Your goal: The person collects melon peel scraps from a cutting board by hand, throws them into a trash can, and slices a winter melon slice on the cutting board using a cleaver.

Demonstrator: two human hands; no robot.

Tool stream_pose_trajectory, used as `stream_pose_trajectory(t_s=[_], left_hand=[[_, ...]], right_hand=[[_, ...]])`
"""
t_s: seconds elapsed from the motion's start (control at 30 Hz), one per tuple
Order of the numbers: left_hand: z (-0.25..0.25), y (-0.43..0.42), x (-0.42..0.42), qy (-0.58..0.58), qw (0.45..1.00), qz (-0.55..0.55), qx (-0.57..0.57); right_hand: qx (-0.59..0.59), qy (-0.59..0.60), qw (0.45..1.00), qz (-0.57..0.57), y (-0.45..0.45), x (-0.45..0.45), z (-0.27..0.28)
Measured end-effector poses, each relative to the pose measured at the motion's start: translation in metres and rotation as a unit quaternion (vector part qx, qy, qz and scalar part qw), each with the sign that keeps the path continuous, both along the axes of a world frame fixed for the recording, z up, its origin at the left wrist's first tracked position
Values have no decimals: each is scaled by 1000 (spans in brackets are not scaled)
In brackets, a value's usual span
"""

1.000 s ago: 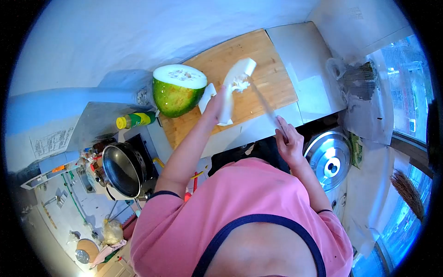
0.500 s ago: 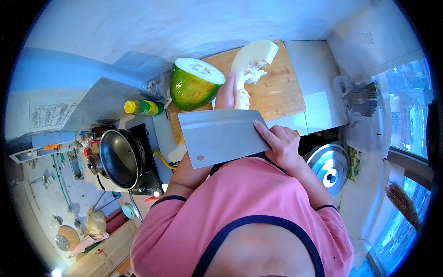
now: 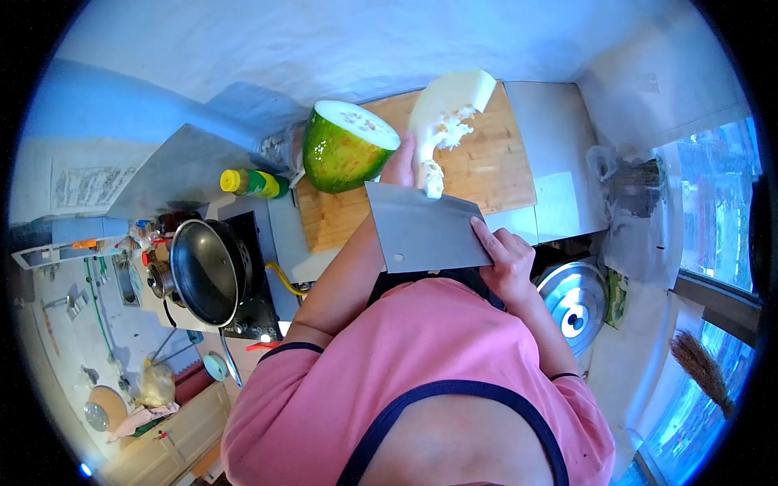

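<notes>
My right hand is closed on a broad cleaver, its index finger laid along the metal. In this view the blade covers part of my left forearm and reaches the near tip of a curved, pale winter melon slice. Gripping that slice from its left side is my left hand, partly hidden behind the melon and the cleaver. Soft pulp hangs from the slice's inner curve. The large cut winter melon, green-skinned with a white face, sits just left of my left hand on the wooden cutting board.
Left of the board stands a yellow-capped bottle. A deep wok is on the stove at left. A round metal lid lies low on the right. The wall rises behind the board.
The cleaver has moved right and tilted, its right end now lower, uncovering more of my left forearm. The melon slice has shifted slightly and its lower tip shows more.
</notes>
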State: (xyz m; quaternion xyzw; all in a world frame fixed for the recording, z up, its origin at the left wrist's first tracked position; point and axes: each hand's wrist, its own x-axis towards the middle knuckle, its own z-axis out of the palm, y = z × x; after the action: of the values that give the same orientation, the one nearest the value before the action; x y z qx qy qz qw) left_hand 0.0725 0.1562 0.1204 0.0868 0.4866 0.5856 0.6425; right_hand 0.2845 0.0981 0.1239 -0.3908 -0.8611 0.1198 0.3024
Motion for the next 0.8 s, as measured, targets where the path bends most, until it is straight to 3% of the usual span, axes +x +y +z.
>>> stream_pose_trajectory(t_s=[0.07, 0.23, 0.5, 0.57, 0.67, 0.8], left_hand=[[-10, 0, 3, 29, 998, -49, -5], [-13, 0, 11, -9, 999, -46, 21], [23, -19, 16, -14, 997, -71, 5], [35, -23, 20, -87, 993, -84, 6], [43, -26, 26, -93, 994, -64, 0], [25, -24, 25, -152, 984, -90, 29]], right_hand=[[-12, -1, 1000, 12, 5, -5, 8], [1, 7, 1000, 23, 11, -16, 12], [4, 16, 1000, -1, 8, -2, 0], [2, 6, 1000, 0, 11, -7, 6], [7, 1, 1000, -10, 11, -8, 6], [12, -1, 999, -36, 4, 3, -7]])
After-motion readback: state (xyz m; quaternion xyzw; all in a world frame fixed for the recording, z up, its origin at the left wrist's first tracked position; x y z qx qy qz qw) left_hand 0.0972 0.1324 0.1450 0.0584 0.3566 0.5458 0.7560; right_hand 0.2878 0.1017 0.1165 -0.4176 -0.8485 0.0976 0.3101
